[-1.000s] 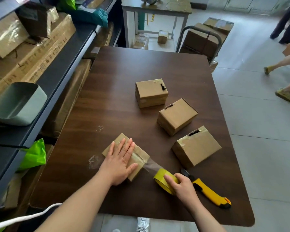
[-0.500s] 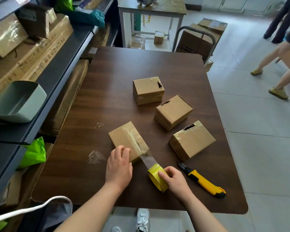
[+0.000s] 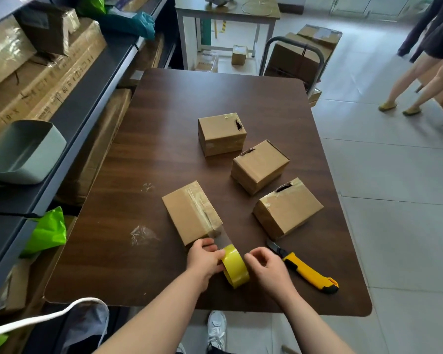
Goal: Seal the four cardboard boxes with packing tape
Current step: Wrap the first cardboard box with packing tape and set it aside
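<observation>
Four cardboard boxes stand on the dark wooden table [image 3: 164, 118]. The nearest box [image 3: 189, 213] has a clear tape strip along its top. That strip runs off the box's near edge to the yellow tape roll [image 3: 235, 268]. My left hand [image 3: 205, 260] grips the roll from its left side, just in front of that box. My right hand [image 3: 267, 273] sits right beside the roll with loosely curled fingers, and I see nothing in it. The other three boxes [image 3: 221, 134] [image 3: 260, 166] [image 3: 288, 206] have torn holes at their top edges. A yellow utility knife [image 3: 308, 272] lies to the right of my right hand.
Two scraps of clear tape [image 3: 141, 235] lie on the table left of the near box. Shelves with large cartons, a grey bin [image 3: 23, 152] and a green bag [image 3: 48, 231] line the left. A cart of boxes [image 3: 296, 57] stands behind the table. A person's legs [image 3: 417, 83] are at the right.
My left hand left the box top and came down to grip the roll. My right hand let go of the roll and now sits beside it.
</observation>
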Demonstrator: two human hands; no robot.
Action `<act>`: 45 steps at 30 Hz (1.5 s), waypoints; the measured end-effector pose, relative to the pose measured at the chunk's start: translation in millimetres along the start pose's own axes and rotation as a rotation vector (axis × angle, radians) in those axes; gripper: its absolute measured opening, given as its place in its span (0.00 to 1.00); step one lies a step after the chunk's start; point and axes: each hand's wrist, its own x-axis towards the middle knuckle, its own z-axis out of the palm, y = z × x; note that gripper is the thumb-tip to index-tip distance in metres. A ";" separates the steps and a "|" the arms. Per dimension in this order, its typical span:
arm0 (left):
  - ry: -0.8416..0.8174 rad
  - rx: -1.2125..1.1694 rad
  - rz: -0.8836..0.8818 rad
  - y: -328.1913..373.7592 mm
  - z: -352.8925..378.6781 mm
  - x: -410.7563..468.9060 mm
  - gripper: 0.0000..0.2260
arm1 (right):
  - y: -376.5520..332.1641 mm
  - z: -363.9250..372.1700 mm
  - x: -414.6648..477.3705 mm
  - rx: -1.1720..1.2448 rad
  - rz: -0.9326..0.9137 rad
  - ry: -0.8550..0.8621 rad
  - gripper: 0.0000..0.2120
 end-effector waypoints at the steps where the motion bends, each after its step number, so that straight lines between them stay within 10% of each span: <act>1: -0.005 -0.006 -0.002 -0.2 -0.7 1.2 0.23 | 6.2 -7.4 2.5 -0.075 -0.010 0.098 0.04; 10: 0.007 0.084 0.000 5.1 -4.2 4.4 0.25 | 53.8 -46.0 16.0 -0.715 0.256 0.143 0.25; 21: 0.148 0.213 0.053 5.5 -9.0 13.0 0.03 | -19.4 -53.1 16.0 -0.423 -0.224 -0.248 0.20; 30: 0.133 0.203 -0.024 10.5 -8.0 15.4 0.06 | -78.0 -51.0 24.6 -0.903 -0.368 -0.337 0.19; 40: 0.107 0.269 0.032 21.0 -13.6 16.8 0.06 | -75.1 -30.7 33.4 -1.185 -0.315 -0.354 0.20; 45: 0.147 0.360 0.050 27.2 -18.7 20.5 0.10 | -34.5 -26.0 40.6 -0.959 -0.131 -0.250 0.21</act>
